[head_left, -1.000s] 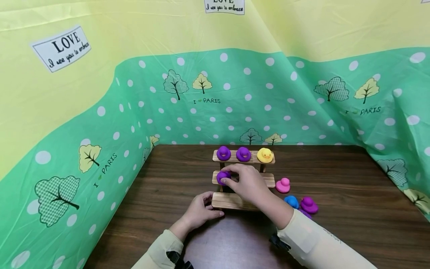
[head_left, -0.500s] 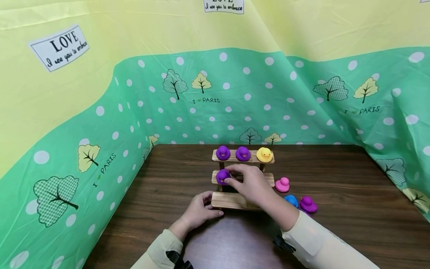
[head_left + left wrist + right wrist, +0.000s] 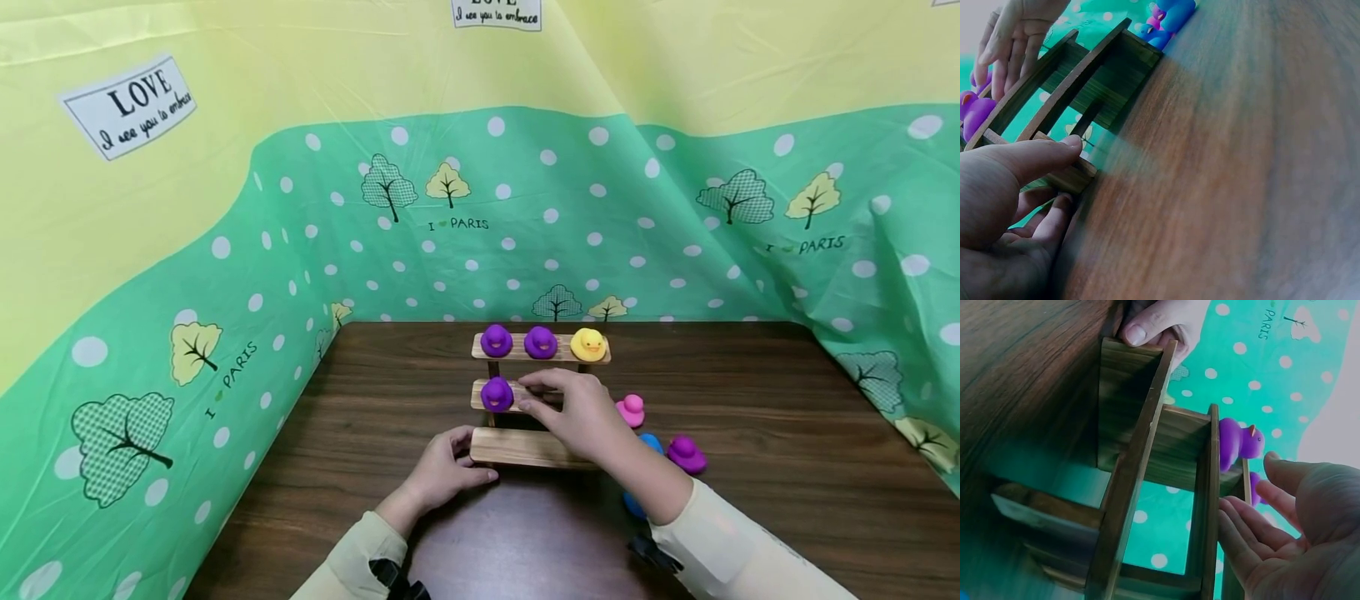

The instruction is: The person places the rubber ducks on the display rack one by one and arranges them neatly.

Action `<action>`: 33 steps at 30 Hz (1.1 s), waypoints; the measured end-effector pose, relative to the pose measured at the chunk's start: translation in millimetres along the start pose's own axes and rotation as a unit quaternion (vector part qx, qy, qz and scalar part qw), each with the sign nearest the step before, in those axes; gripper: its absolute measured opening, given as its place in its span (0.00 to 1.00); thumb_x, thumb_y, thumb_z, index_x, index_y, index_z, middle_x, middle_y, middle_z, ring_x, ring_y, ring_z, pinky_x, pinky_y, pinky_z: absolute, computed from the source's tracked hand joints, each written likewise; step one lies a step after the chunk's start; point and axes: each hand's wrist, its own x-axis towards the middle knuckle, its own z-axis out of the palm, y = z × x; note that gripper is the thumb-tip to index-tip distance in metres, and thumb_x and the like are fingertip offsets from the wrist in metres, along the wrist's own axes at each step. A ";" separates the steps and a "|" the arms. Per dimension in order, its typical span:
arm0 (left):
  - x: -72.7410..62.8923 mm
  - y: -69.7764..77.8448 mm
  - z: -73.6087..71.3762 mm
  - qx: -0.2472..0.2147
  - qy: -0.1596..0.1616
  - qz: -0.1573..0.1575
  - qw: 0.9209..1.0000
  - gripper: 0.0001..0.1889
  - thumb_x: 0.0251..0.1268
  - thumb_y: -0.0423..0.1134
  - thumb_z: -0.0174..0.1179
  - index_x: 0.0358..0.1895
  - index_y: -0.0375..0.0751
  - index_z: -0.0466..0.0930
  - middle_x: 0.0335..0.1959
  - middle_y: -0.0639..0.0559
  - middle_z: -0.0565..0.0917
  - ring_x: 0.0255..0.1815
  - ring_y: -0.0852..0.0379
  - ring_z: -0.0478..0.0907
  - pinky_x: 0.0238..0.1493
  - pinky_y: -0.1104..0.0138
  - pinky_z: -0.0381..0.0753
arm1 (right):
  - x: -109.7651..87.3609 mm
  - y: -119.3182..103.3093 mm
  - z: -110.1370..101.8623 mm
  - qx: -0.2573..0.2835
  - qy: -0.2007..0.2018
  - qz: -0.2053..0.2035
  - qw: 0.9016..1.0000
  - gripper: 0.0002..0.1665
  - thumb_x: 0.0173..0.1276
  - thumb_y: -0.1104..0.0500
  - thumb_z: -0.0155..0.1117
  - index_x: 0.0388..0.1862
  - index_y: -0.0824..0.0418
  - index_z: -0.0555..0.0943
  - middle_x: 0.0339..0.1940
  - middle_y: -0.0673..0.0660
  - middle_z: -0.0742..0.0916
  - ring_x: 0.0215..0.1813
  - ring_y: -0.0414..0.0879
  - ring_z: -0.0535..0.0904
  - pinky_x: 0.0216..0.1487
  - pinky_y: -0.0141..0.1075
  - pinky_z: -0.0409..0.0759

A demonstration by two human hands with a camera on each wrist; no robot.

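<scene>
Right grip (image 3: 581, 412) was relaxed, thumb and fingers parted with nothing pinched between them, just to the right of a purple duck (image 3: 497, 395). That duck sat upright on the left end of the middle shelf (image 3: 476, 400), beak toward the person, and the right wrist view showed a small gap between it and the thumb. Couldn't tell if the other fingertips were brushing the shelf edge. Left grip (image 3: 438, 477) was wrapped round the left end of the bottom shelf (image 3: 540, 448) of the wooden stand (image 3: 495, 446), thumb on one side, fingers curled on the other. Top shelf (image 3: 518, 354) had a row of three: two more purple ducks (image 3: 540, 342), then a yellow duck (image 3: 588, 344) at the right end. Others were on the dark wood worktop (image 3: 787, 400) right of the stand: a pink duck (image 3: 632, 412) past the right hand, a blue duck (image 3: 651, 442) partly hidden by the forearm, a magenta duck (image 3: 686, 454) near that, plus another bit of blue (image 3: 633, 505) peeking out below the forearm. Backdrop was a yellow and green cloth (image 3: 637, 200) with white dots and little trees.
</scene>
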 end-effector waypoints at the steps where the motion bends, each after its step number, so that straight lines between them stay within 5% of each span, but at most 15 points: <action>1: 0.0 -0.3 -0.4 0.000 -0.001 0.003 1.000 0.30 0.53 0.24 0.78 0.61 0.28 0.78 0.55 0.43 0.84 0.54 0.51 0.84 0.58 0.65 0.86 | -1.2 0.8 -0.8 0.000 0.000 0.000 1.000 0.17 0.67 0.53 0.79 0.54 0.51 0.89 0.50 0.49 0.91 0.54 0.46 0.87 0.55 0.51 0.87; 16: -3.8 -3.1 0.4 0.018 0.013 -0.002 1.000 0.29 0.52 0.26 0.79 0.59 0.30 0.80 0.52 0.45 0.85 0.53 0.51 0.84 0.58 0.67 0.85 | -29.3 14.7 -22.0 -0.002 0.013 -0.005 1.000 0.15 0.67 0.56 0.79 0.52 0.51 0.90 0.50 0.44 0.90 0.54 0.44 0.87 0.53 0.46 0.89; 21: -3.9 -3.1 0.5 0.019 0.014 0.003 1.000 0.29 0.52 0.26 0.79 0.59 0.30 0.79 0.52 0.44 0.85 0.52 0.51 0.84 0.58 0.67 0.86 | -42.3 25.2 -36.0 -0.010 0.041 -0.011 0.999 0.15 0.67 0.56 0.79 0.52 0.52 0.90 0.49 0.44 0.90 0.51 0.45 0.87 0.49 0.49 0.90; 25: -3.7 -1.5 0.4 0.019 0.014 0.003 1.000 0.30 0.51 0.26 0.79 0.59 0.30 0.79 0.52 0.45 0.85 0.52 0.51 0.84 0.58 0.67 0.86 | -52.2 38.4 -46.3 -0.033 0.068 -0.011 0.997 0.14 0.66 0.57 0.80 0.50 0.50 0.91 0.47 0.42 0.90 0.48 0.42 0.87 0.44 0.42 0.90; 33: -1.1 1.0 0.8 0.014 0.010 0.004 1.000 0.30 0.51 0.25 0.79 0.60 0.30 0.79 0.52 0.44 0.85 0.53 0.50 0.84 0.58 0.66 0.86 | -74.5 63.9 -70.3 -0.075 0.101 0.035 0.991 0.13 0.67 0.55 0.79 0.50 0.51 0.90 0.46 0.49 0.91 0.47 0.52 0.89 0.45 0.45 0.91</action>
